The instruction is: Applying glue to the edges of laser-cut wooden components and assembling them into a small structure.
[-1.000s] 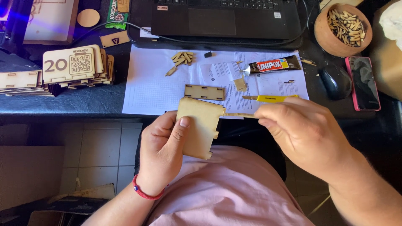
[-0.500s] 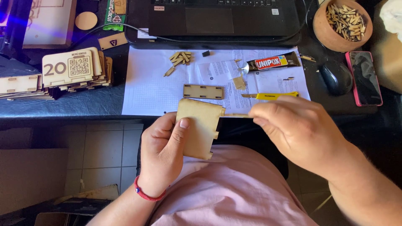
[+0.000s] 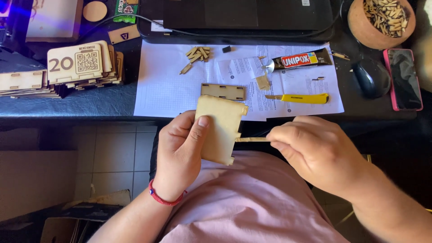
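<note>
left hand grips wooden panel | right hand pinches stick at panel's edge

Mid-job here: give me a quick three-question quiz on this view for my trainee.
1. True or false: the left hand holds a wooden panel.
2. What does the right hand pinch? A) wooden stick B) yellow knife C) glue tube
3. What lies on the paper sheet just above the panel?

Key: 1 true; 2 A; 3 a slotted wooden strip.
</note>
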